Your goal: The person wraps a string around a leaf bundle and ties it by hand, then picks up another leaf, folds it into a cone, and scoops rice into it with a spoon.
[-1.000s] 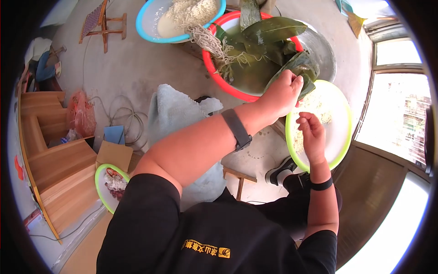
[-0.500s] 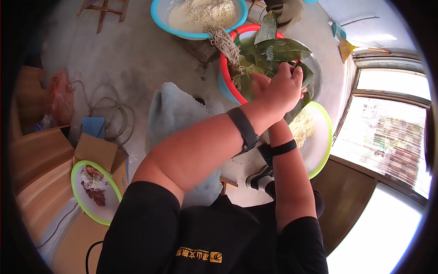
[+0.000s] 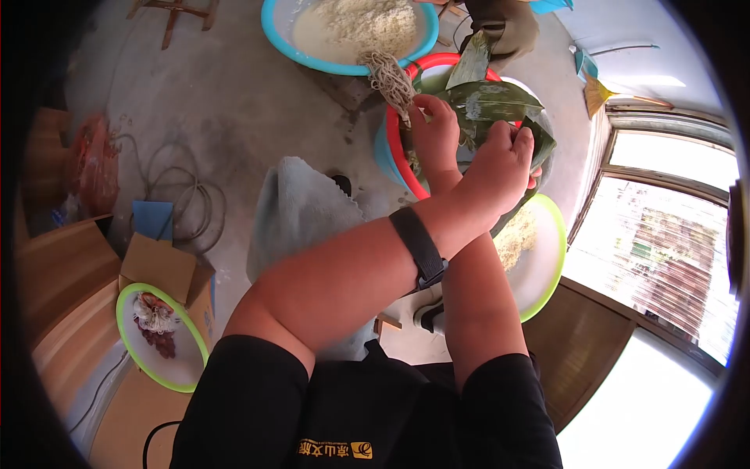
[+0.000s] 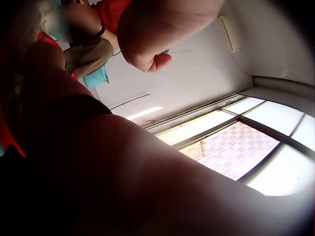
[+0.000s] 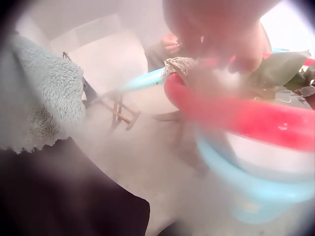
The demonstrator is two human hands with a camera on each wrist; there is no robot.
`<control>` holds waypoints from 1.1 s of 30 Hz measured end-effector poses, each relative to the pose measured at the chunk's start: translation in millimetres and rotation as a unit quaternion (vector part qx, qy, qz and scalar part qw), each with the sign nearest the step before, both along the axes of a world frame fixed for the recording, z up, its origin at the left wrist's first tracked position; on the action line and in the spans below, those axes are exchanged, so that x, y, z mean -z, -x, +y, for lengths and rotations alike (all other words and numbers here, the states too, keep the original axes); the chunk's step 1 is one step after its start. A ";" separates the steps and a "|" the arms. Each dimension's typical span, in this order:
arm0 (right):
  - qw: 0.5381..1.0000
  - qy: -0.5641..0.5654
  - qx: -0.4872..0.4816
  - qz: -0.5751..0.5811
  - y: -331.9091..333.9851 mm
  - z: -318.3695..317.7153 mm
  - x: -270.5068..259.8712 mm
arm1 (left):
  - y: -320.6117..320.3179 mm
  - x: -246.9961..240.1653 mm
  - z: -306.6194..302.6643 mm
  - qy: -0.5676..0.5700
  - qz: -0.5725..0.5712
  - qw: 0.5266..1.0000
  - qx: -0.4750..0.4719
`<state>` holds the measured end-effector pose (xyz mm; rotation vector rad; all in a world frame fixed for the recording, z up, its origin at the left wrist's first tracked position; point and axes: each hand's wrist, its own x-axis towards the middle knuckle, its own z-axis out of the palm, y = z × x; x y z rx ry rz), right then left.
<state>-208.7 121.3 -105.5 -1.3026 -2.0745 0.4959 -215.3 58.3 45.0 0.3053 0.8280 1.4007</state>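
My left hand (image 3: 500,168) grips a folded green leaf wrap (image 3: 539,142) over the right side of a red-rimmed basin (image 3: 394,144); most of the wrap is hidden behind the hand. Crossed beneath the left forearm, my right arm brings the right hand (image 3: 436,133) to the basin's left rim. There its thumb and forefinger pinch at the lower end of a bundle of pale strings (image 3: 388,78). Long wet leaves (image 3: 496,102) lie in the basin. In the right wrist view, the right hand (image 5: 221,34) hangs close over the red rim (image 5: 236,115), next to the strings (image 5: 178,65).
A blue-rimmed basin (image 3: 272,31) of soaked rice stands beyond, near another person's legs (image 3: 504,27). At the right is a green-rimmed bowl (image 3: 561,250) with rice. Another green-rimmed bowl (image 3: 168,379) lies at lower left. A grey towel (image 3: 293,211) drapes between it and the basins.
My right hand has swung from over the green-rimmed bowl, under the left arm, to the strings. The left hand still holds the leaf wrap. The head view has shifted.
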 end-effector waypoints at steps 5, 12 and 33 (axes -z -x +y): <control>0.999 0.011 -0.009 -0.031 27.0 16.3 4.6 | 10.4 -0.5 5.7 -0.008 -0.022 0.999 -0.037; 0.993 0.096 0.028 0.056 23.9 19.2 2.4 | 17.7 -3.0 0.5 -0.017 -0.010 1.000 0.004; 0.953 0.223 -0.152 0.140 -142.8 -118.0 -88.5 | 16.2 9.0 -14.7 0.026 0.056 0.998 0.026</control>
